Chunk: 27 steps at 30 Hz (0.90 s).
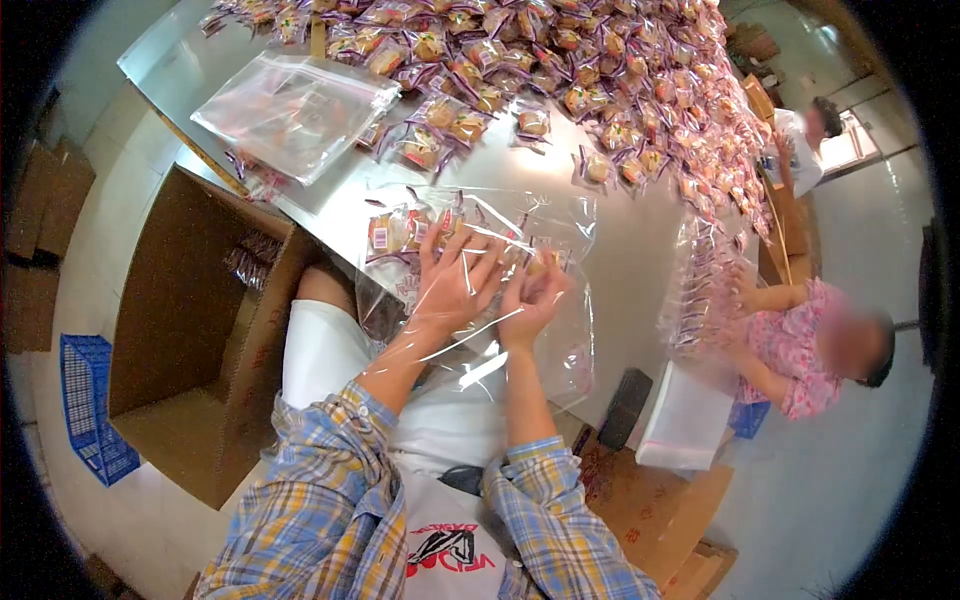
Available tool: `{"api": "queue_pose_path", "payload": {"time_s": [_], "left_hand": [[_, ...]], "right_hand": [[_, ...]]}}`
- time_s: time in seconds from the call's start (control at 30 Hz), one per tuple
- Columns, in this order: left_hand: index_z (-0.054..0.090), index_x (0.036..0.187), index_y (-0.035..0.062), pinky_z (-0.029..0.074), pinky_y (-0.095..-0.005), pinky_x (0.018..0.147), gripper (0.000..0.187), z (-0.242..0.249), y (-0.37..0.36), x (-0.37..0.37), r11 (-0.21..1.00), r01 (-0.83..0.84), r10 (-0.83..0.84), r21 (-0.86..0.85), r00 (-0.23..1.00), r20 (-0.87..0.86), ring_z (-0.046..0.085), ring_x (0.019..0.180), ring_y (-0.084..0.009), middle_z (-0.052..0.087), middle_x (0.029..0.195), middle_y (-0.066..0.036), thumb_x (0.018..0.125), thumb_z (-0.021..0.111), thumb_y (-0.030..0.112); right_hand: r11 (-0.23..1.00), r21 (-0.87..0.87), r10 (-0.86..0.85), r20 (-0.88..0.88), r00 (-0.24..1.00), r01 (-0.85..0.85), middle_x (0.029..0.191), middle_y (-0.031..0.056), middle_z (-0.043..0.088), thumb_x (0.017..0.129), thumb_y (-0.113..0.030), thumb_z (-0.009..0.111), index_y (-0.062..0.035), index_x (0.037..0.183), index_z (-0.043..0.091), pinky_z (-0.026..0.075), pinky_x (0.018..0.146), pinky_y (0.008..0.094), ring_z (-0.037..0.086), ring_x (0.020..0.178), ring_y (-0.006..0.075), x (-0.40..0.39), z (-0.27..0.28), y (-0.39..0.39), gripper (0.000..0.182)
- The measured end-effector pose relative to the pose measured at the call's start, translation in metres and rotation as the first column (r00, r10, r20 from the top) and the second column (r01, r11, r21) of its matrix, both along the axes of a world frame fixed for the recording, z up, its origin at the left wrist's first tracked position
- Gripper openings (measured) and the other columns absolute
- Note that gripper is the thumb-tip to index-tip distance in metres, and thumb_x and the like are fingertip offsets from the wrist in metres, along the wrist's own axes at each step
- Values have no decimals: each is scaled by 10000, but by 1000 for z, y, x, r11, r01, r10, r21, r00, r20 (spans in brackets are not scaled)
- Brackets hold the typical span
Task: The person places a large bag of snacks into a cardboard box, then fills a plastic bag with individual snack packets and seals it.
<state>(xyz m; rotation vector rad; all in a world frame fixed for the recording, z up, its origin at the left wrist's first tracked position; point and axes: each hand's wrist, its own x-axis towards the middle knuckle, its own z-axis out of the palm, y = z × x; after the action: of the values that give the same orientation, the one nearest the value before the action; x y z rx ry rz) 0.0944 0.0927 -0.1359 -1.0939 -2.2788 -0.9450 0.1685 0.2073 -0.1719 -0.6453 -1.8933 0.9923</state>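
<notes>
Left hand (456, 285): I see it under the film of a clear plastic bag (572, 215), apparently inside it, fingers fanned wide on the wrapped snacks.
Right hand (534, 302): just beside it, likewise within the bag, fingers curled narrow; whether they pinch a packet, I cannot tell.
Snack row (400, 233): bun-like pieces in printed wrappers, in the bag's far part, ahead of both wrists and partly beneath the fingers.
Row axis: left to right across the bag; the left hand is nearer its exposed left end.
Metal table (625, 275): under the bag.
Flat bag stack (295, 115): beyond the bag, leftward.
Snack heap (600, 70): beyond the bag, spreading right.
Cardboard box (268, 325): open, left of the bag.
Co-worker (785, 345): right of the bag, hands at a filled bag (695, 300).
</notes>
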Motion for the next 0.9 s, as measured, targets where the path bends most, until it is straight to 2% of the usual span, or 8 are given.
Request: {"api": "queue_pose_path", "payload": {"time_s": [0.1,0.17,0.3,0.4,0.6,0.7,0.8,0.9], "left_hand": [[731,1210,148,226,-594,1201,394,0,1,0,1000,-3,3,13,1000,-18,566,1259,-269,665,1215,-48,834,756,261],[730,1194,115,254,-593,1203,368,7,1,2,1000,2,-2,25,1000,-8,581,1231,-277,674,1212,-52,839,746,212],[733,1192,127,264,-597,1199,372,7,0,1,999,8,-7,48,1000,-23,589,1216,-278,673,1190,-50,826,754,192],[732,1191,128,271,-595,1196,381,5,1,-1,999,14,-12,46,999,-37,590,1213,-274,672,1178,-44,816,760,189],[737,1172,120,272,-599,1193,370,4,-2,0,996,47,-44,77,998,-48,596,1193,-268,674,1158,-32,807,760,176],[737,1166,116,275,-604,1189,364,2,-1,0,996,53,-49,76,998,-46,591,1195,-261,672,1141,-26,807,760,173],[732,1172,111,274,-606,1189,370,3,0,-1,995,61,-57,84,997,-41,587,1194,-258,669,1132,-24,809,759,174],[720,1198,107,267,-603,1195,390,6,-1,-1,996,48,-44,72,997,-57,594,1180,-261,664,1136,-21,816,753,177]], "right_hand": [[999,6,49,121,991,-50,1318,172,503,855,8,694,-5,1366,590,536,893,363,598,1105,263,11,-20,6,522],[966,243,-105,46,993,90,1312,190,516,842,-30,718,-10,1361,596,516,946,398,585,1147,290,5,4,-4,533],[858,408,-402,157,902,312,1326,222,530,825,-149,753,-16,1413,553,366,1121,509,513,1236,403,-10,22,-9,636],[896,387,-310,198,930,217,1370,256,498,875,-244,734,-11,1485,476,421,1071,509,523,1227,426,-9,16,0,702],[977,168,-146,65,987,133,1335,239,484,945,-123,642,-6,1472,507,442,1044,494,512,1233,399,-6,16,-4,556],[948,298,-140,80,987,111,1307,219,462,967,-42,581,-14,1432,549,460,1029,468,519,1213,368,-3,28,-10,467],[968,236,-103,41,994,91,1315,183,413,975,10,529,-19,1390,533,468,1020,430,503,1214,306,-4,17,-4,416],[1000,-23,-11,-113,994,9,1320,183,420,995,13,490,8,1248,524,454,1033,429,491,1229,289,-5,8,-3,256]]}}
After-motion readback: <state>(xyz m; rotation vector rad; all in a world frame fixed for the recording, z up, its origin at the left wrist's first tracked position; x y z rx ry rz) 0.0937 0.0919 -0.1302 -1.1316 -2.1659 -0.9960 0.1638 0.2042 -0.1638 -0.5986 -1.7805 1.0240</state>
